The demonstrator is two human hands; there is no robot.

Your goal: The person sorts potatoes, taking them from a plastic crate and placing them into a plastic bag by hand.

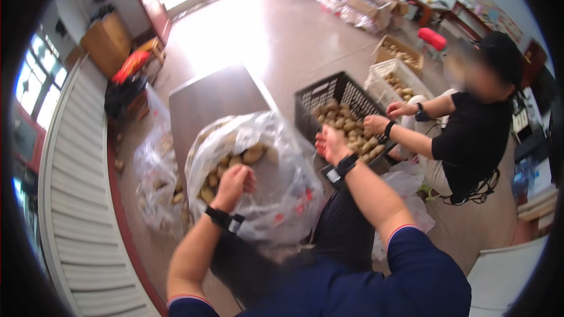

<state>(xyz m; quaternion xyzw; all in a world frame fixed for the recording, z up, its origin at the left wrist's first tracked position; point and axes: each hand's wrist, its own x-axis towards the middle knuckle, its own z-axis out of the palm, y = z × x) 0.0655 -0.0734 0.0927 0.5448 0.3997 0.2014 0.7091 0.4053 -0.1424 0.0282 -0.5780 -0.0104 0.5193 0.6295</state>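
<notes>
My left hand is over the mouth of a large clear plastic bag, with its fingers curled inward. Potatoes lie in the bag along its far and left sides, close to that hand. My right hand is at the near left side of a black plastic crate, fingers bent; whether anything is in them is hidden. Brown potatoes partly fill this crate. Both my wrists wear black bands. A co-worker's two hands reach over the same crate from the right.
The co-worker sits to the right. A dark-topped low table is beneath the bag. A white crate and a cardboard box of potatoes stand beyond. More plastic bags lie left; a white radiator runs along the wall.
</notes>
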